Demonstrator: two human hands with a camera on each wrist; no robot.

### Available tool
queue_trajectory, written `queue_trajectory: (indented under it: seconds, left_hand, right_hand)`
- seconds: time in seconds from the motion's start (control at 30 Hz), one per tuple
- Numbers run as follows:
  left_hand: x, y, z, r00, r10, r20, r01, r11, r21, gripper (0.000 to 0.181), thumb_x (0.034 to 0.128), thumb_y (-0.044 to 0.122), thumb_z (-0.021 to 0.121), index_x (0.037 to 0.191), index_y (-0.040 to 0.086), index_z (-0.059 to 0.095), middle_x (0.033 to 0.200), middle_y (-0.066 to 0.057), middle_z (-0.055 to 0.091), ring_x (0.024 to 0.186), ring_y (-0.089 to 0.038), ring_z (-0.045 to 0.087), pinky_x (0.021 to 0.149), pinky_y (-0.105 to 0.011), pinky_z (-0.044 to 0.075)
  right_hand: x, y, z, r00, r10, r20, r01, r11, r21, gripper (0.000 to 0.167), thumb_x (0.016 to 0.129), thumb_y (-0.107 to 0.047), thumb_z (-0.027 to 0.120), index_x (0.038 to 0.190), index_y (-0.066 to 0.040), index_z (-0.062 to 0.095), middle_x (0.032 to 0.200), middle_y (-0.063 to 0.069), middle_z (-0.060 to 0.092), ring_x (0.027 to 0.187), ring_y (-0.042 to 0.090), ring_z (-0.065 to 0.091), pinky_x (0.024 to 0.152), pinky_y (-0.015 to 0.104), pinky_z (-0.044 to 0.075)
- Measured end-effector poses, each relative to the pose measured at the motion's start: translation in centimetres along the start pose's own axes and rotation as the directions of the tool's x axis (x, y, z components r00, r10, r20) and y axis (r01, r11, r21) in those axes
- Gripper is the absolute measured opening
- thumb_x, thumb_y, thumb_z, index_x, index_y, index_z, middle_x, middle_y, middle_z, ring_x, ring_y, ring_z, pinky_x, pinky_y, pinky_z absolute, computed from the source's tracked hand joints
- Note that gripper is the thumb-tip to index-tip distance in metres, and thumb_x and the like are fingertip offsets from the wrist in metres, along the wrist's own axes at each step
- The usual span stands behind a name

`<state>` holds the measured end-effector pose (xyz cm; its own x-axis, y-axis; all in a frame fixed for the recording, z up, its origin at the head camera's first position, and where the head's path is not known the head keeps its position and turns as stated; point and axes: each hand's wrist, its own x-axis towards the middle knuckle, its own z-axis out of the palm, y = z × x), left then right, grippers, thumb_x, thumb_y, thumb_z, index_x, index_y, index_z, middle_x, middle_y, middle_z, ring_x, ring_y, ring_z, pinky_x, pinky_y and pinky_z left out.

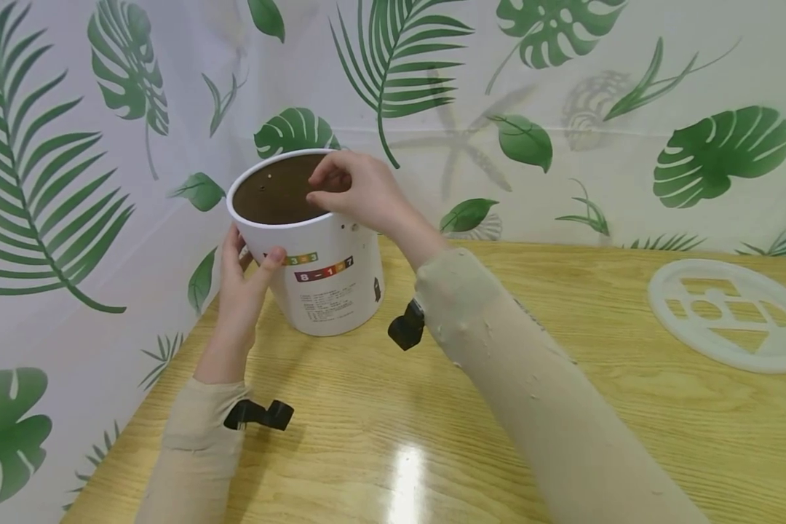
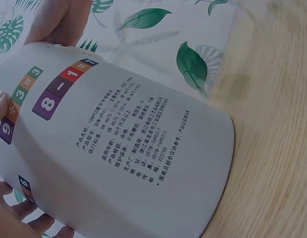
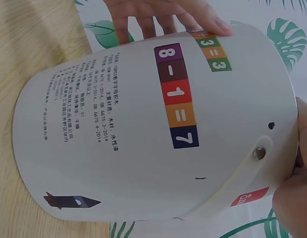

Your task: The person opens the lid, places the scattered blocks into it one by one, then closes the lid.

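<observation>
A white bucket (image 1: 327, 291) with a brown inside stands on the table at the left, printed with coloured number sums, small text and a rocket. My left hand (image 1: 242, 284) holds its left side, the thumb (image 2: 1, 105) on the front and the spread fingers (image 3: 143, 27) along the side. My right hand (image 1: 360, 189) is over the bucket's right rim, fingers and thumb bent towards the opening. Nothing shows between those fingertips, but part of the hand is hidden. The bucket's bottom and contents are out of sight.
A round white stencil plate (image 1: 668, 306) with cut-out shapes lies at the table's right. The wood-grain table (image 1: 340, 444) reaches a white leaf-print sheet (image 1: 616, 182) behind and at the left. A wrist camera (image 1: 406, 326) hangs beneath my right sleeve.
</observation>
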<state>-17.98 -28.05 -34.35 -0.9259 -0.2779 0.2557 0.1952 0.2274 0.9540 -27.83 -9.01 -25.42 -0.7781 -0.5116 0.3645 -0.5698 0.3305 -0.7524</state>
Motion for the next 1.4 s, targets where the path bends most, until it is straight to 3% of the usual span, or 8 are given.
queue_trajectory:
  seconds: [0.2, 0.37, 0.6, 0.77, 0.93, 1.03, 1.23, 1.4]
  left_hand:
    - [0.0, -0.1, -0.1, 1.000, -0.001, 0.002, 0.001, 1.000, -0.002, 0.086, 0.0876, 0.044, 0.066, 0.153, 0.031, 0.012, 0.155, 0.001, 0.015, 0.138, -0.027, 0.021, 0.110, -0.052, 0.022]
    - [0.0, -0.1, -0.1, 1.000, 0.015, 0.015, -0.015, 1.000, -0.008, 0.085, 0.0880, 0.043, 0.066, 0.153, 0.031, 0.012, 0.155, 0.001, 0.015, 0.138, -0.028, 0.020, 0.109, -0.053, 0.022]
    - [0.1, -0.2, -0.1, 1.000, 0.022, 0.016, -0.022, 0.999, -0.029, 0.086, 0.0873, 0.042, 0.067, 0.153, 0.030, 0.013, 0.155, 0.000, 0.016, 0.138, -0.028, 0.019, 0.110, -0.053, 0.021]
    - [0.1, -0.3, -0.1, 1.000, 0.020, 0.016, -0.020, 0.999, -0.026, 0.086, 0.0866, 0.043, 0.067, 0.153, 0.031, 0.014, 0.154, 0.000, 0.017, 0.138, -0.028, 0.020, 0.110, -0.052, 0.022]
    - [0.1, -0.1, -0.1, 1.000, 0.004, 0.013, -0.004, 1.000, -0.011, 0.087, 0.0863, 0.045, 0.067, 0.153, 0.033, 0.013, 0.155, 0.001, 0.016, 0.139, -0.027, 0.019, 0.111, -0.051, 0.022]
    - [0.2, 0.1, -0.2, 1.000, 0.002, 0.013, -0.002, 1.000, -0.005, 0.087, 0.0863, 0.045, 0.067, 0.153, 0.033, 0.012, 0.155, 0.001, 0.015, 0.139, -0.027, 0.019, 0.111, -0.051, 0.022]
    - [0.2, 0.2, -0.3, 1.000, -0.013, 0.015, 0.013, 1.000, 0.002, 0.088, 0.0860, 0.046, 0.067, 0.153, 0.033, 0.011, 0.156, 0.001, 0.013, 0.139, -0.027, 0.018, 0.111, -0.051, 0.021]
    - [0.2, 0.0, -0.3, 1.000, -0.012, 0.015, 0.012, 1.000, -0.003, 0.087, 0.0861, 0.046, 0.067, 0.153, 0.033, 0.012, 0.156, 0.000, 0.013, 0.139, -0.028, 0.018, 0.111, -0.051, 0.021]
  right_hand:
    - [-0.7, 0.8, 0.1, 0.997, -0.060, -0.050, 0.066, 0.992, 0.109, 0.021, 0.087, -0.021, 0.072, 0.105, -0.012, 0.066, 0.100, -0.003, 0.064, 0.088, 0.008, 0.058, 0.080, 0.022, 0.047]
    - [-2.4, 1.2, -1.0, 0.980, -0.135, -0.143, 0.159, 0.973, 0.170, 0.027, 0.087, -0.020, 0.071, 0.112, -0.010, 0.065, 0.112, -0.002, 0.064, 0.102, 0.008, 0.056, 0.092, 0.023, 0.043]
    - [-6.1, 2.2, -3.3, 0.942, -0.280, -0.182, 0.287, 0.958, 0.011, 0.018, 0.089, -0.016, 0.069, 0.105, -0.008, 0.068, 0.122, -0.003, 0.061, 0.116, 0.004, 0.050, 0.095, 0.024, 0.042]
    - [-9.3, 3.1, -5.3, 0.910, -0.365, -0.198, 0.361, 0.931, -0.061, 0.021, 0.085, -0.008, 0.072, 0.106, -0.007, 0.070, 0.123, 0.001, 0.062, 0.119, 0.011, 0.052, 0.097, 0.030, 0.042]
    - [-12.3, 4.3, -8.1, 0.922, -0.350, -0.163, 0.332, 0.934, -0.129, 0.024, 0.084, -0.004, 0.073, 0.107, -0.007, 0.069, 0.125, 0.001, 0.062, 0.118, 0.015, 0.053, 0.098, 0.033, 0.042]
    - [-14.2, 5.3, -10.1, 0.942, -0.311, -0.125, 0.281, 0.936, -0.212, 0.025, 0.085, -0.004, 0.072, 0.109, -0.010, 0.069, 0.128, -0.002, 0.059, 0.119, 0.016, 0.051, 0.098, 0.035, 0.041]
    - [-17.8, 7.7, -13.8, 0.983, -0.171, -0.071, 0.140, 0.939, -0.315, 0.031, 0.088, -0.007, 0.069, 0.118, -0.013, 0.065, 0.135, -0.005, 0.053, 0.121, 0.007, 0.046, 0.095, 0.015, 0.038]
    - [-20.3, 9.8, -16.9, 0.997, -0.048, -0.063, 0.027, 0.955, -0.296, 0.033, 0.088, -0.006, 0.069, 0.120, -0.011, 0.063, 0.138, -0.003, 0.049, 0.124, -0.003, 0.039, 0.095, 0.007, 0.032]
